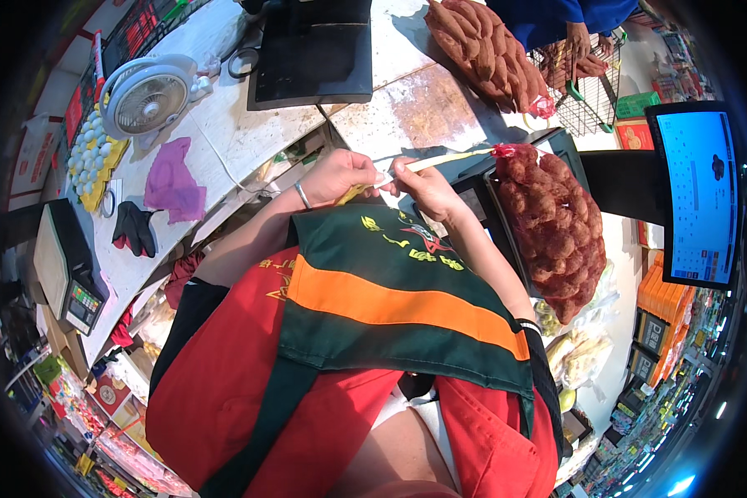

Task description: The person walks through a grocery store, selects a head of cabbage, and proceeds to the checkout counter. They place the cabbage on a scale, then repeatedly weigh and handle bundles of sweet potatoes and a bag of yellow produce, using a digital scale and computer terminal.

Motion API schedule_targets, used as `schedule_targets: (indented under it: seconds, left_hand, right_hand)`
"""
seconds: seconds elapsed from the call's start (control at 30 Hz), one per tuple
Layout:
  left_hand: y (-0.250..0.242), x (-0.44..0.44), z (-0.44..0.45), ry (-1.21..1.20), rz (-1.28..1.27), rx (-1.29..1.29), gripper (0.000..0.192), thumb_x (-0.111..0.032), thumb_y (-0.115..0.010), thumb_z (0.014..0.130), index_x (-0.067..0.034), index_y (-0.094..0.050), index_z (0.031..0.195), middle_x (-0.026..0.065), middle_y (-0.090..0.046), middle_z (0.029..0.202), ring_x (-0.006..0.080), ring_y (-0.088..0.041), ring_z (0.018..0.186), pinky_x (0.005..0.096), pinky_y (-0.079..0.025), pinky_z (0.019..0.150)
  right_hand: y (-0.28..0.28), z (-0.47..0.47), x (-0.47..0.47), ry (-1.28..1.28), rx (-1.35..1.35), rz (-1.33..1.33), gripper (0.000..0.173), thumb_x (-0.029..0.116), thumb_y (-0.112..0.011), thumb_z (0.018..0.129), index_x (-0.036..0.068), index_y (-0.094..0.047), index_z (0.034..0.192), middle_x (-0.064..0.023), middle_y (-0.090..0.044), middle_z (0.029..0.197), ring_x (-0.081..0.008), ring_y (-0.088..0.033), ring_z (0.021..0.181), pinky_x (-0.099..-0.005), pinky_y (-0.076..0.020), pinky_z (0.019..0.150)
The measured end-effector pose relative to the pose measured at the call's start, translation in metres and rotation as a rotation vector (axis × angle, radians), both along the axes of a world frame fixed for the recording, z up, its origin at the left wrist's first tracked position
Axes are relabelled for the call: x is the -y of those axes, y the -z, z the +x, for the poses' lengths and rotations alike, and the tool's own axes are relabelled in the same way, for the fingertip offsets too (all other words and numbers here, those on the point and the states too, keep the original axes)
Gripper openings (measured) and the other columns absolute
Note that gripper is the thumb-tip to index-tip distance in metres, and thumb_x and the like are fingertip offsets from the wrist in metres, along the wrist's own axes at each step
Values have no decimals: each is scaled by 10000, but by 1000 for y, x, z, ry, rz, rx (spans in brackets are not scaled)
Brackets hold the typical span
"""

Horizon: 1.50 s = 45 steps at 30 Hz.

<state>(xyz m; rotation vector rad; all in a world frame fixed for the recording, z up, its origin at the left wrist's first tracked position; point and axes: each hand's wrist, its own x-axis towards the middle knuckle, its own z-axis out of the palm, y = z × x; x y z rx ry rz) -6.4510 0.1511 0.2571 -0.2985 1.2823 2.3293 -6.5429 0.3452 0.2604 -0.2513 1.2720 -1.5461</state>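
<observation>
A red mesh sack of taro-like tubers [551, 227] lies at my right on the dark scale beside the counter. From its tied neck a yellow strap [451, 160] stretches to my right hand [432, 190], pinched between thumb and fingers. My left hand [342, 174], with a bracelet at the wrist, has its fingertips closed on a small white label [383, 180], which my right fingertips also touch. More yellow strap [352, 194] hangs below my left fingers. Both hands meet in front of my green and orange apron [404, 299].
A mesh sack of sweet potatoes [482, 53] lies at the back, near a person in blue beside a shopping cart [588, 93]. Leftward are a fan [149, 103], eggs [90, 159], a purple cloth [174, 180], gloves [136, 227] and a scale [68, 267]. A monitor [697, 193] stands right.
</observation>
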Motion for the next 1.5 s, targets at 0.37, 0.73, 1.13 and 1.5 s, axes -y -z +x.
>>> schedule_targets:
  seconds: [0.37,0.73,1.13,1.5]
  left_hand:
    - [-2,-1,-5,-49,-161,-148,197,-63,-625,885,-45,-468,768,89,-647,796,115,-613,715,215,-489,651]
    - [-6,-24,-120,306,-698,-597,689,-230,-755,783,-76,-379,1339,150,-449,1330,250,-391,1299,371,-341,1045]
    - [9,-161,-203,297,-661,-410,359,-408,-522,950,-65,-536,844,-21,-486,580,135,-481,504,283,-412,496]
    - [-168,-133,-205,-80,-119,-482,288,-260,-546,953,-53,-614,764,-43,-594,727,31,-540,642,206,-462,624]
  right_hand:
    - [0,4,11,6,19,-77,214,234,-604,926,52,-614,813,10,-566,704,-63,-465,633,-202,-368,597]
    - [-57,-3,-56,-412,-991,477,530,513,-497,910,28,-649,1061,-194,-656,949,-354,-618,924,-414,-472,835]
    - [-52,29,-397,1264,-94,334,592,489,-467,955,69,-410,1369,-118,-470,1362,-228,-505,1194,-351,-414,1002]
    - [-56,-6,-304,1126,-195,312,507,429,-475,950,37,-531,1265,-85,-602,1203,-207,-569,1101,-336,-409,976]
